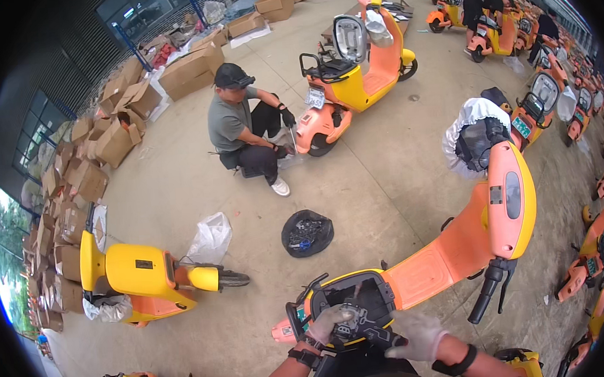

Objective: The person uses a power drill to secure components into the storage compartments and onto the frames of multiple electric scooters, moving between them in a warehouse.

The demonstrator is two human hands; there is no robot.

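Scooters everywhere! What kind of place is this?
Probably a scooter workshop or warehouse: there are rows of orange-and-yellow scooters, piled cardboard boxes, and a person down low by a scooter's rear wheel.

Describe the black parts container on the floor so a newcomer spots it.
Find the scooter whose open bay lies under the left hand. Beyond the bay, slightly left, the container sits on the floor. Unlike the white bag to its left, it's black, roundish and holds small, mostly dark pieces.
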